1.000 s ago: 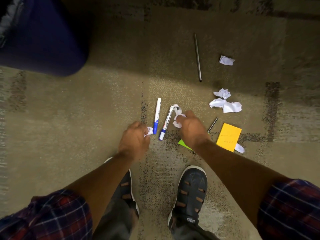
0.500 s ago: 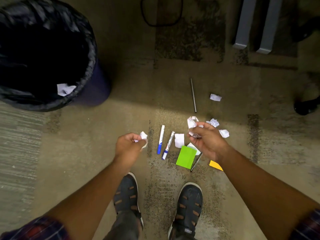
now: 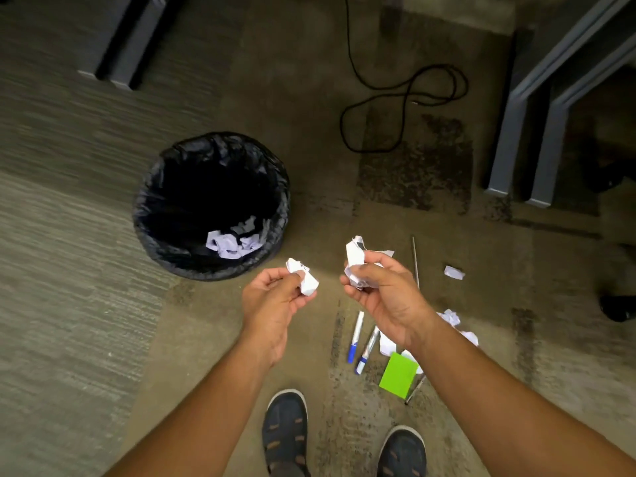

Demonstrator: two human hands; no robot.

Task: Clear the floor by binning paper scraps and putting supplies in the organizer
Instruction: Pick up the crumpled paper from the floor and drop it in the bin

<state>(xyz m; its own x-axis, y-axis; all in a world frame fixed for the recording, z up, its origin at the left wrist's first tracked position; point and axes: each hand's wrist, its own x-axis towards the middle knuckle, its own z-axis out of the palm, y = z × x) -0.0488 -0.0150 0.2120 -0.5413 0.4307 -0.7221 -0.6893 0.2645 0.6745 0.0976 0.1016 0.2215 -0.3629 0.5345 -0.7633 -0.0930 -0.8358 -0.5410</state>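
Observation:
My left hand grips a crumpled white paper scrap, held above the carpet just right of the bin. A larger wad of white paper scraps is pinched in my right hand. The round bin has a black liner and holds white scraps at its bottom. On the floor below my right hand lie two blue-capped markers, a green sticky pad, a thin metal rod and more white scraps. No organizer is in view.
A black cable loops on the carpet beyond the litter. Grey furniture legs stand at right and others at top left. My two dark sandals are at the bottom edge.
Both hands have risen from the floor with paper scraps in them. The view has tilted up and the whole bin has come into sight at left.

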